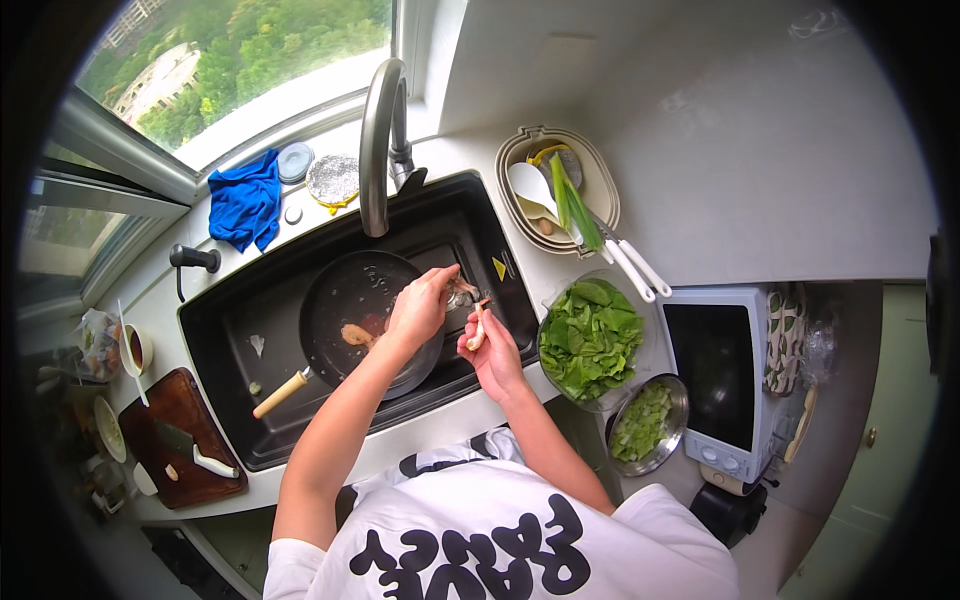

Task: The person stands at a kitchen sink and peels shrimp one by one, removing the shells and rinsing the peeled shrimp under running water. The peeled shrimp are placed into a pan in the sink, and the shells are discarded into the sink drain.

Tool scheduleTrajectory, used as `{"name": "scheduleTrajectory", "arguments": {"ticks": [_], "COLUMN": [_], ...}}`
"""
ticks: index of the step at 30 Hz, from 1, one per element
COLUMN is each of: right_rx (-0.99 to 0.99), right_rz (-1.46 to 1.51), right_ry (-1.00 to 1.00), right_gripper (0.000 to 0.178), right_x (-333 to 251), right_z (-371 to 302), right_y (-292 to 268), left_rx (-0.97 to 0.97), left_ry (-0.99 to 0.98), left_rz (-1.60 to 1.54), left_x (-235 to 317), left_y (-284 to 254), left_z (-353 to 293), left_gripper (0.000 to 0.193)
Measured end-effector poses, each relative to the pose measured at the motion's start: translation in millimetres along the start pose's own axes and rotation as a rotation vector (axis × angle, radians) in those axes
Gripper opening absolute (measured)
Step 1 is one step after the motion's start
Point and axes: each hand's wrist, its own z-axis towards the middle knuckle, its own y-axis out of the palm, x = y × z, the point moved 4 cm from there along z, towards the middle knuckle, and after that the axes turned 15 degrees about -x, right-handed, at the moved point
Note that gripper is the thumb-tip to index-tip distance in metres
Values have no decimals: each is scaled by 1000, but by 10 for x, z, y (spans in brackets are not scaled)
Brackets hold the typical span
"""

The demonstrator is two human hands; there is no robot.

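Observation:
Both my hands are over the right part of a dark sink. My left hand bends downward, fingertips closed around a small greyish-pink piece, whose kind I cannot make out. Just right of it and nearer to me, my right hand pinches a small pale piece with an orange-brown end. The two pieces are close together; whether they touch is unclear. Below my left hand sits a black pan with a pale wooden handle. Wet-looking tan lumps lie in the pan, partly behind my wrist.
A curved faucet arches over the sink's far edge. To the right stand a bowl of leafy greens, a metal bowl of chopped greens and nested cream basins with utensils. At left, a cutting board bears a knife.

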Motion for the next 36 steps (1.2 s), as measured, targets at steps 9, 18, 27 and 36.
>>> {"name": "scheduleTrajectory", "arguments": {"ticks": [9, 18, 27, 36], "right_rx": [-34, -160, -145, -365], "right_rz": [-96, -1659, -647, -90], "right_ry": [-15, 112, 419, 318], "right_gripper": [25, 21, 23, 20], "right_x": [70, 1186, 1498, 639], "right_z": [315, 1571, 1429, 730], "right_y": [-150, -533, -49, 774], "left_rx": [-25, 15, 318, 538], "left_ry": [-309, -816, -691, -211], "left_rz": [-620, -335, -428, -686], "left_x": [-337, -1548, -1399, -321], "left_y": [199, 543, 211, -362], "left_z": [-476, -1766, -1749, -1288], "left_gripper": [31, 38, 38, 26]}}
